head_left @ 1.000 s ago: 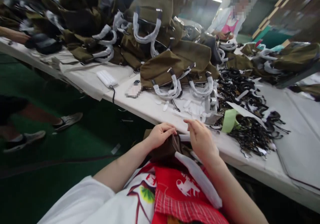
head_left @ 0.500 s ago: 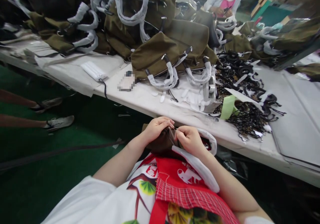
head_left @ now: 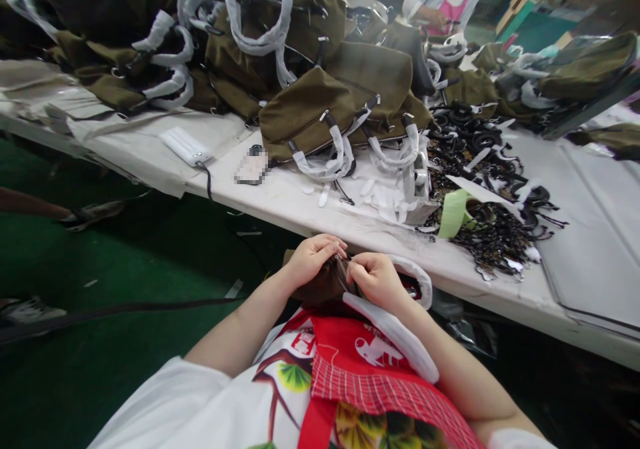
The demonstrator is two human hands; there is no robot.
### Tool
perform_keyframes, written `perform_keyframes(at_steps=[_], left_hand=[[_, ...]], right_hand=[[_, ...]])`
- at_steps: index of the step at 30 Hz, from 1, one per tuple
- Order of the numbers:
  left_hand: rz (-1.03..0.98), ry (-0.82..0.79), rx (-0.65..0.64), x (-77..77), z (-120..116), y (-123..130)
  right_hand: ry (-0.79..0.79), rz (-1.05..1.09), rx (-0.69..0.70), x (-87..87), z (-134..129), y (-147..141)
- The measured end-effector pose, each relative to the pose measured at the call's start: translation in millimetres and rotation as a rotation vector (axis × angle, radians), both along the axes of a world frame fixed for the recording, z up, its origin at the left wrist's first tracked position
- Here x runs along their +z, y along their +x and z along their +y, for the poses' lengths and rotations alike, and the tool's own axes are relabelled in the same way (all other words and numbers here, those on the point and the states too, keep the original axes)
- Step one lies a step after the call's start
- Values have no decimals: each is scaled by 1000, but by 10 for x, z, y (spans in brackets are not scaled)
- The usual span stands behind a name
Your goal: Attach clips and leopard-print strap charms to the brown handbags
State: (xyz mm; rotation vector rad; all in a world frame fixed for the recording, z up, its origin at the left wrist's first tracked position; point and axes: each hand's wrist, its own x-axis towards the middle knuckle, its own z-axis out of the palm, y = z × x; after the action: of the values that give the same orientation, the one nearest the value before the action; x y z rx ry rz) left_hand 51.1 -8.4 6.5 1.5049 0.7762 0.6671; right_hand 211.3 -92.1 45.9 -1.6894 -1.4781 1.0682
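A brown bag (head_left: 320, 285) rests in my lap at the table's front edge, against my red apron (head_left: 370, 349). Its handles are wrapped in white (head_left: 395, 335). On the bag's left part lies my left hand (head_left: 317, 258), fingers bent together and gripping its upper edge near a zipper. My right hand (head_left: 373, 277) is closed in a pinch on the bag's edge, just right of the left one. The fingertips of both hands nearly meet. What exactly the fingertips pinch is small and partly hidden.
Olive bags (head_left: 307, 112) with wrapped handles are piled along the white table (head_left: 280, 199). A phone (head_left: 253, 165), a white power strip (head_left: 184, 145) and a heap of black straps (head_left: 480, 215) lie there too. A person (head_left: 445, 2) is behind; another person's leg (head_left: 35, 205) shows at left.
The other person's legs at the left have moved, one foot shifting further left. The view has shifted slightly. My hands keep nearly the same hold on the bag.
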Motion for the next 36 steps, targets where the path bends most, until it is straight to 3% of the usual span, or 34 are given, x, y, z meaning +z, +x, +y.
perform_keyframes(at_steps=[10, 17, 23, 30, 36], left_hand=[[39, 121, -5, 31, -5, 6], [208, 465, -55, 255, -61, -159], [336, 673, 26, 244, -75, -219], [384, 637, -196, 307, 129, -352], [375, 639, -177, 232, 200, -336]], right_hand=[[-37, 15, -1, -56, 32, -2], [1, 0, 32, -148, 64, -23], [66, -192, 61, -128, 101, -71], [36, -324, 158, -2, 61, -89], [76, -414, 192, -3, 77, -73]])
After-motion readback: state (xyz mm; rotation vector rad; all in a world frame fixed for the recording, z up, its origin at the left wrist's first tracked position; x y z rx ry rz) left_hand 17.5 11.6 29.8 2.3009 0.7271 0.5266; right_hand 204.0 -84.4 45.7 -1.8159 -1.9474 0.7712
